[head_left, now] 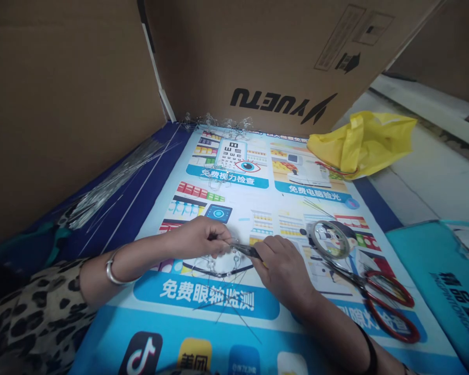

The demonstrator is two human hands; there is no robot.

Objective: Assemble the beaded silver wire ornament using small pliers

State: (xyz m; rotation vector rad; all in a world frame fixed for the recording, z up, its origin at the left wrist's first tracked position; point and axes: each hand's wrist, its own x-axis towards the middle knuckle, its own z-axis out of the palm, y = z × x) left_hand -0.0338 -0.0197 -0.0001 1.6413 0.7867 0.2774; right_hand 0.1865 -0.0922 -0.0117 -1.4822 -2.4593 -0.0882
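Note:
My left hand (203, 237), with a silver bangle at the wrist, comes in from the left and pinches thin wire between thumb and fingers. The wire belongs to a piece of beaded wirework (230, 273) with small clear beads and several loose ends spreading below it. Closed around a pair of pliers (247, 251), my right hand (285, 268) comes from the lower right. The plier jaws reach the wire right by my left fingertips. Whether they grip it I cannot tell. A printed sheet (175, 325) lies under both hands.
Red-handled scissors (399, 333) and a round clear case (321, 237) lie to the right. A yellow bag (359, 146) sits at the back right, a teal bag (426, 260) nearer. Wire strands (105, 187) lie left. More wire pieces (234, 125) stand before the cardboard wall (226, 47).

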